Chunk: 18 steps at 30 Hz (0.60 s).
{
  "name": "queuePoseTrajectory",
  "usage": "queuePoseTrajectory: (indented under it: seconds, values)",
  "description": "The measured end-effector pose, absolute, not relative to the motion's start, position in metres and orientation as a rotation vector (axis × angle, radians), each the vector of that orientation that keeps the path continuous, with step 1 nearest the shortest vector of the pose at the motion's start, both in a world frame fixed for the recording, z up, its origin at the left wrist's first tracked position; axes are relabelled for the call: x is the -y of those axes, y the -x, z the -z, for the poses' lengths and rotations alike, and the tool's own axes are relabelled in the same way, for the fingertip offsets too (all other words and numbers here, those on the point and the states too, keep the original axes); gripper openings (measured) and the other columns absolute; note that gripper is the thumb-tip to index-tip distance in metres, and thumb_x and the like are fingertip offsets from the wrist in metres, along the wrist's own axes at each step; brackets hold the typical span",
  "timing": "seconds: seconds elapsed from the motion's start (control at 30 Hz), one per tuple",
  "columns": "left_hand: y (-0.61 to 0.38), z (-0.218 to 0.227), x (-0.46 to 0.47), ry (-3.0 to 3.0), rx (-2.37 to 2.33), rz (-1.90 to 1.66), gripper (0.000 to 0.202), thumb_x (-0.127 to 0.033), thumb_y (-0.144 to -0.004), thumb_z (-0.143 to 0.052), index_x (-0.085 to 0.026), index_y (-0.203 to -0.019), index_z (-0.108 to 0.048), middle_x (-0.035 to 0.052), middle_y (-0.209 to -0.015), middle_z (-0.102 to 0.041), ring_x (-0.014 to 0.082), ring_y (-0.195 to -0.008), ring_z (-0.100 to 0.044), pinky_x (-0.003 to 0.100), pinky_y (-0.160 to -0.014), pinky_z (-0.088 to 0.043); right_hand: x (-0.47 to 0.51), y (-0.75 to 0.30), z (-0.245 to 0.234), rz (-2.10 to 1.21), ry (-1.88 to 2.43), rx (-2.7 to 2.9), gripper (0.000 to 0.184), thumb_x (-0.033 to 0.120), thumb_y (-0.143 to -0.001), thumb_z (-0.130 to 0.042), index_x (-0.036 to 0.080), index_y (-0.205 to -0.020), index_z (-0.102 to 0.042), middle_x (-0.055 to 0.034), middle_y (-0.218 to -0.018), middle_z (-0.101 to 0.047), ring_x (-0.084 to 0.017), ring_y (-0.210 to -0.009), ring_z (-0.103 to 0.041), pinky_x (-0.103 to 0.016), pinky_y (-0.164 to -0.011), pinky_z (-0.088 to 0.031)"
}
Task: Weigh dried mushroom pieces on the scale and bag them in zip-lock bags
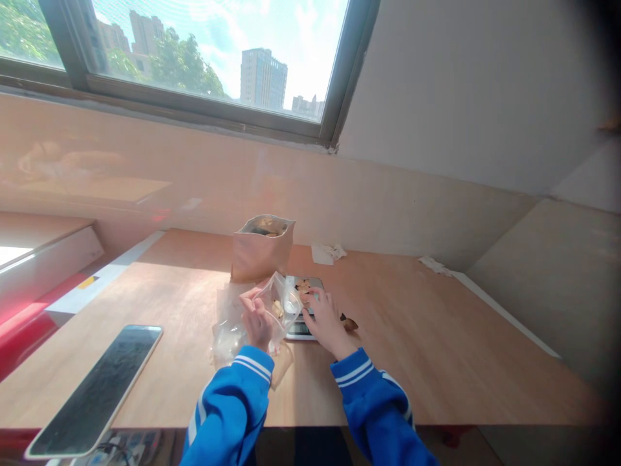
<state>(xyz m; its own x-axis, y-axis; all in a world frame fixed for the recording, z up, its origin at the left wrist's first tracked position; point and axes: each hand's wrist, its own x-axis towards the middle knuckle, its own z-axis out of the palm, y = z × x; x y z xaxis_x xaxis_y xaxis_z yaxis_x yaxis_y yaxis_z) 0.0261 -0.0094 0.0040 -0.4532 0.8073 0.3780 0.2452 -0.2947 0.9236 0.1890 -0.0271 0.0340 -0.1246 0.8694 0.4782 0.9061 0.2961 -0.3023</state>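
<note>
My left hand (pixel 258 320) is closed on a clear plastic bag (pixel 288 299), held tilted with its mouth toward the right; a few pale pieces (pixel 278 309) show inside. To its right, my right hand (pixel 327 320) has its fingers stretched out and apart over a small kitchen scale (pixel 298 331). Its fingertips are at the brown dried slices (pixel 303 288) on the scale's plate; whether they touch them I cannot tell. The bag and my hand hide part of the scale. A dark brown piece (pixel 348 323) lies on the table beside my right hand.
Behind the scale stands an open brown paper pouch (pixel 262 254) with dark contents. More clear plastic bags (pixel 230 340) lie under my left hand. A large phone or tablet (pixel 99 388) rests at the table's left front edge. Torn white paper (pixel 327 254) lies near the wall.
</note>
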Motion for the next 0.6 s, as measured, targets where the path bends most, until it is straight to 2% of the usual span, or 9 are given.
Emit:
queuePoseTrajectory:
  seconds: [0.23,0.43,0.6]
  values:
    - [-0.026,-0.004,0.008,-1.317,-1.522,-1.825,0.026,-0.044,-0.094,-0.023,-0.027,-0.103,-0.041,0.0141,-0.116,-0.058,0.0285,-0.11,-0.059,0.049,-0.092,-0.044,0.027,-0.188,-0.023,0.233,1.61,2.025,0.025,0.011,-0.084,-0.053,0.023,-0.103,-0.065,-0.0109,-0.112,-0.059,-0.028,-0.098,-0.054,-0.041,-0.081,-0.048]
    - [-0.026,-0.002,0.007,-1.294,-1.53,-1.817,0.027,-0.044,-0.094,-0.023,-0.027,-0.105,-0.04,0.014,-0.113,-0.059,0.0287,-0.105,-0.06,0.048,-0.089,-0.046,0.033,-0.193,-0.016,0.165,1.472,2.015,0.023,0.016,-0.092,-0.046,0.022,-0.101,-0.066,-0.0084,-0.103,-0.062,-0.023,-0.094,-0.06,-0.035,-0.08,-0.051]
    - [-0.025,-0.001,0.007,-1.298,-1.528,-1.817,0.029,-0.045,-0.094,-0.023,-0.026,-0.106,-0.042,0.0136,-0.112,-0.058,0.0283,-0.1,-0.062,0.046,-0.086,-0.047,0.049,-0.187,-0.032,0.102,1.422,1.727,0.023,0.024,-0.094,-0.044,0.021,-0.104,-0.064,-0.0068,-0.095,-0.062,-0.02,-0.088,-0.061,-0.033,-0.078,-0.051]
